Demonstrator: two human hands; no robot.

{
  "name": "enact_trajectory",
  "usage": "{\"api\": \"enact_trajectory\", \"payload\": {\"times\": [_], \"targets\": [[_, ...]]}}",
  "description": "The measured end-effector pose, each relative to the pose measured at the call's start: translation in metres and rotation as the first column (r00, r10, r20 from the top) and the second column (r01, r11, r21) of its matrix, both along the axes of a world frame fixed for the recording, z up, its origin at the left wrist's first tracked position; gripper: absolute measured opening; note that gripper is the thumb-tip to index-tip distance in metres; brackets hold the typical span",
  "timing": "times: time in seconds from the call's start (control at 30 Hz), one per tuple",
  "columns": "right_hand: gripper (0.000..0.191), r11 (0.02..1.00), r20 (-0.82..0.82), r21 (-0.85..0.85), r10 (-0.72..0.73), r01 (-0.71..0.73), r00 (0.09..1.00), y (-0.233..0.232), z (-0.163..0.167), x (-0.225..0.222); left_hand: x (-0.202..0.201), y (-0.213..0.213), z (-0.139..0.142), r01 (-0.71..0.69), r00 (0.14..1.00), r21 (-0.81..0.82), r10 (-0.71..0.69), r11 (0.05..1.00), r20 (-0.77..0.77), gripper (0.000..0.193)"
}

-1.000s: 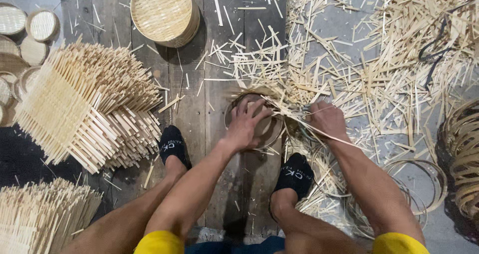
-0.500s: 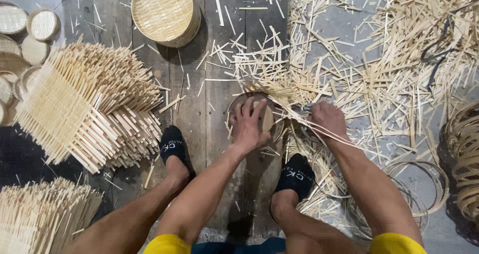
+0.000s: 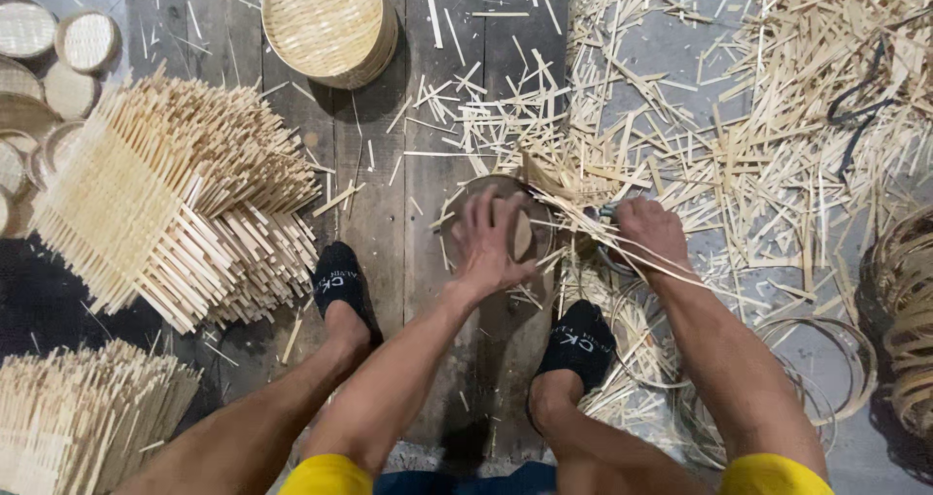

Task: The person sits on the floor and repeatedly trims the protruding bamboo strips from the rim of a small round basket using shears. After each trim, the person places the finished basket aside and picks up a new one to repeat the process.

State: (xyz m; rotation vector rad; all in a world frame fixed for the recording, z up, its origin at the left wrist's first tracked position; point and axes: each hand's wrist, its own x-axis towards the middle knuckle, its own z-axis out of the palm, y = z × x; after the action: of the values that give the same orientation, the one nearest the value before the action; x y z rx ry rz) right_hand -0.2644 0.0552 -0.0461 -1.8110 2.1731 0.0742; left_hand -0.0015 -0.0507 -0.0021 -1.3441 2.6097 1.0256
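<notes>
1. The plank floor (image 3: 389, 223) is dark, worn wood with grey patches at its right, and pale bamboo offcuts (image 3: 777, 116) lie thick across the upper right.
2. A big stack of woven mats (image 3: 165, 213) sits at the left: square lattices of flat bamboo strips with loose ends bristling out on every side.
3. A second heap of strip mats (image 3: 78, 417) fills the lower left corner.
4. A stack of round shallow baskets (image 3: 326, 19), tightly woven and straw-coloured, stands at the top, nested one in another.
5. Bent bamboo hoops (image 3: 816, 359) lie in loose rings at the lower right, beside a darker coil at the right edge.
6. Small round woven lids (image 3: 87, 40) cluster at the upper left.
7. The small round frame (image 3: 462, 199), a thin bent rim with a woven panel inside, lies on the floor between the two black socks (image 3: 340, 281), just ahead of them.
8. The left hand (image 3: 491, 242) presses flat on that frame, fingers spread.
9. The right hand (image 3: 651, 231) is closed in a fist around a bundle of long thin strips (image 3: 593, 218) that fan out from the frame's right edge.
</notes>
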Motion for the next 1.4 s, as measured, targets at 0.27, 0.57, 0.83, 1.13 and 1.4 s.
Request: {"api": "enact_trajectory", "payload": {"times": [0.27,0.57,0.83,1.13,1.4], "targets": [[0.022,0.995,-0.279,-0.029,0.085,-0.097,0.956,-0.013,-0.012,0.015,-0.008,-0.002,0.001,0.029,0.996,0.105,-0.038,0.994,0.084,0.106],[0.020,0.993,-0.067,-0.083,0.073,-0.079,0.995,0.015,-0.022,-0.022,0.000,-0.028,0.012,0.314,0.940,0.096,-0.323,0.945,0.111,0.102],[0.022,0.978,-0.184,0.208,0.047,-0.007,0.982,-0.017,-0.014,-0.001,-0.004,-0.030,0.007,0.459,0.877,0.057,-0.463,0.886,0.126,0.105],[0.028,0.791,0.296,0.436,-0.577,0.430,0.761,-0.006,-0.006,-0.061,-0.003,-0.028,0.015,0.416,0.899,0.086,-0.424,0.905,0.109,0.100],[0.045,0.639,0.290,0.760,-0.494,0.116,0.820,0.084,0.035,-0.121,-0.006,-0.021,0.019,0.352,0.927,0.101,-0.361,0.931,0.099,0.103]]}}
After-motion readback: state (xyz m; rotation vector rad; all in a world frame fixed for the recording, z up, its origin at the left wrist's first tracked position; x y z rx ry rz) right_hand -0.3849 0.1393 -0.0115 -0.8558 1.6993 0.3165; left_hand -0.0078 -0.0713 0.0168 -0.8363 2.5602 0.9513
